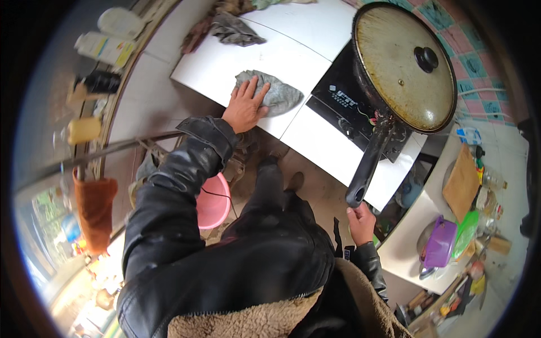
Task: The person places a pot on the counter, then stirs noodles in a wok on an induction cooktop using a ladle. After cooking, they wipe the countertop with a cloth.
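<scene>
My left hand (pixel 246 107) lies over a damp-looking grey cloth (pixel 281 95), pressing it on the white tiled counter (pixel 296 48) near its front edge. The fingers are spread over the cloth and the thumb lies along its near side. My right hand (pixel 362 223) hangs in front of the counter with its fingers curled, just below the end of a black pan handle (pixel 370 169); whether it touches the handle is unclear. That handle belongs to a frying pan with a stained glass lid (pixel 397 63), standing on a black induction cooker (pixel 338 91).
Crumpled dark rags (pixel 236 31) lie at the counter's back left. A pink basin (pixel 213 203) is below my left arm. On the right-hand counter are a wooden board (pixel 463 183), a purple basket (pixel 441 243) and several bottles. Bottles (pixel 105 48) line the left ledge; a brown towel (pixel 95 211) hangs there.
</scene>
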A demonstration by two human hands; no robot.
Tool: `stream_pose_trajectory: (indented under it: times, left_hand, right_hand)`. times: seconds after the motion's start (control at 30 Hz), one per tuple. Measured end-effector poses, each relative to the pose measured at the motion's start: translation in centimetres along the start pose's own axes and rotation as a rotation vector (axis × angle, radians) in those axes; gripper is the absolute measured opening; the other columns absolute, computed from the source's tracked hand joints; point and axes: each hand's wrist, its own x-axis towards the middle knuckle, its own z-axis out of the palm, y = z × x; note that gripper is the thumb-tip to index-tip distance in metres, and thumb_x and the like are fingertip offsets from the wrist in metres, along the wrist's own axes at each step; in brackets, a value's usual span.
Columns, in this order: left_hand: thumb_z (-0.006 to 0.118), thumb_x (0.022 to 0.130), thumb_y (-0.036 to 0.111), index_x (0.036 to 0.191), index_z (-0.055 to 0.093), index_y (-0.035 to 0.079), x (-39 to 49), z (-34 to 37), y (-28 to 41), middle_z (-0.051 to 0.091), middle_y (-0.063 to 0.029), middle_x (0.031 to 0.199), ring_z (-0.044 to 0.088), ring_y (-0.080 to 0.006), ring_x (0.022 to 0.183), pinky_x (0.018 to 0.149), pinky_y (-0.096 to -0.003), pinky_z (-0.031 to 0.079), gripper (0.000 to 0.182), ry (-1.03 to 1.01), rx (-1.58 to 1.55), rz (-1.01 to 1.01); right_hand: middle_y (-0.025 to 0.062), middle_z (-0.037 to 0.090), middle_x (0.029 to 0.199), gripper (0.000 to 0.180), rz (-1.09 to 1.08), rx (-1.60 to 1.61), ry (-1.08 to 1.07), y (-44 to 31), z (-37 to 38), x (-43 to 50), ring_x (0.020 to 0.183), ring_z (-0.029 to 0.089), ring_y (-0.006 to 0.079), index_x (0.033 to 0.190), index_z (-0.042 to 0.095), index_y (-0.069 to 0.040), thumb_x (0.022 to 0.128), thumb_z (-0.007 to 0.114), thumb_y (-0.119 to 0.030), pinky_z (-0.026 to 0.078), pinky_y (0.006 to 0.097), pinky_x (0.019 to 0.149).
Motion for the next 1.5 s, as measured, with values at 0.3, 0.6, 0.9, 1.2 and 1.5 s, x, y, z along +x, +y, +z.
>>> stream_pose_trajectory:
  times: [0.3, 0.6, 0.9, 1.2, 1.5]
  left_hand:
    - [0.056, 0.098, 0.038, 0.154, 0.037, 0.027, 33.4, 4.7, -0.9, 0.034, -0.0118, 0.160, 0.039, -0.0357, 0.141, 0.113, -0.0552, 0.031, 0.060, 0.376, 0.040, 0.166]
    - [0.064, 0.089, 0.016, 0.155, 0.036, 0.022, 22.0, -0.1, -0.6, 0.036, -0.0152, 0.159, 0.038, -0.0389, 0.142, 0.114, -0.0527, 0.034, 0.072, 0.090, 0.023, 0.231]
    - [0.064, 0.088, 0.010, 0.156, 0.035, 0.019, 17.2, 0.6, -10.3, 0.029, -0.0182, 0.161, 0.039, -0.0429, 0.141, 0.116, -0.0470, 0.036, 0.074, 0.079, -0.155, 0.112]
    - [0.057, 0.086, 0.008, 0.146, 0.048, 0.007, 19.7, 4.6, -13.4, 0.043, -0.0228, 0.152, 0.044, -0.0400, 0.137, 0.114, -0.0484, 0.036, 0.060, 0.395, 0.258, 0.119]
    - [0.064, 0.086, 0.007, 0.153, 0.037, 0.006, 9.8, -2.4, -5.1, 0.030, -0.0276, 0.158, 0.035, -0.0430, 0.143, 0.117, -0.0512, 0.031, 0.072, -0.039, 0.008, -0.114]
  right_hand:
    - [0.0147, 0.073, 0.103, 0.030, 0.499, -0.057, 0.288, 3.3, -2.0, -9.2, 0.094, 0.070, 0.0245, 0.111, 0.068, 0.003, 0.090, 0.069, -0.018, 0.054, 0.0349, 0.086]
    - [0.0136, 0.073, 0.086, 0.031, 0.680, 0.150, 0.191, 1.8, -0.2, -12.9, 0.075, 0.070, 0.0183, 0.113, 0.066, 0.006, 0.089, 0.063, -0.013, 0.055, 0.0312, 0.072]
    - [0.0152, 0.074, 0.086, 0.034, 0.649, 0.164, 0.114, 3.4, 0.0, -11.6, 0.072, 0.071, 0.0192, 0.115, 0.065, 0.006, 0.087, 0.066, -0.013, 0.056, 0.0319, 0.071]
    - [0.0127, 0.073, 0.087, 0.035, 0.738, 0.155, 0.085, 4.8, 0.1, -14.4, 0.071, 0.070, 0.0169, 0.119, 0.064, 0.004, 0.088, 0.065, -0.013, 0.052, 0.0282, 0.059]
    - [0.0110, 0.073, 0.088, 0.037, 0.759, 0.257, -0.012, 4.4, 1.8, -14.0, 0.074, 0.071, 0.0177, 0.122, 0.064, 0.003, 0.089, 0.065, -0.015, 0.053, 0.0287, 0.059]
